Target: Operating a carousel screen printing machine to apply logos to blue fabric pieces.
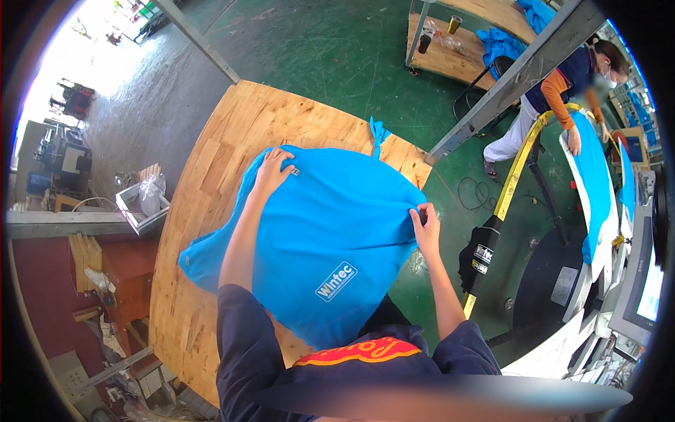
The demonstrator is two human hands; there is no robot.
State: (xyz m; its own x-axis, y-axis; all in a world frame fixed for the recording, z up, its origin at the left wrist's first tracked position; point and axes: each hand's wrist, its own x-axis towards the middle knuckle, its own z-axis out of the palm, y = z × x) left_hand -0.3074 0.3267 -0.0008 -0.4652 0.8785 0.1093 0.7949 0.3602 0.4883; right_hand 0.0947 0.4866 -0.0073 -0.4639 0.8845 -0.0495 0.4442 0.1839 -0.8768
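Note:
A bright blue fabric garment [330, 218] with a white printed patch is spread over the wooden table [204, 169], and its near part hangs toward my body. What kind of garment it is does not show clearly. My left hand [273, 170] is closed on its far left edge, beside a small label. At the right edge my right hand [426, 224] pinches the fabric between thumb and fingers, drawing creases toward it. Some of the left-hand fingers are hidden from view.
A knotted blue cloth strip [378, 135] lies at the table's far edge. Metal posts [506, 81] rise near its corners. To the right, a co-worker [562, 91] handles blue fabric on a white curved board [594, 190]. Behind stands a wooden-shelved cart [450, 53].

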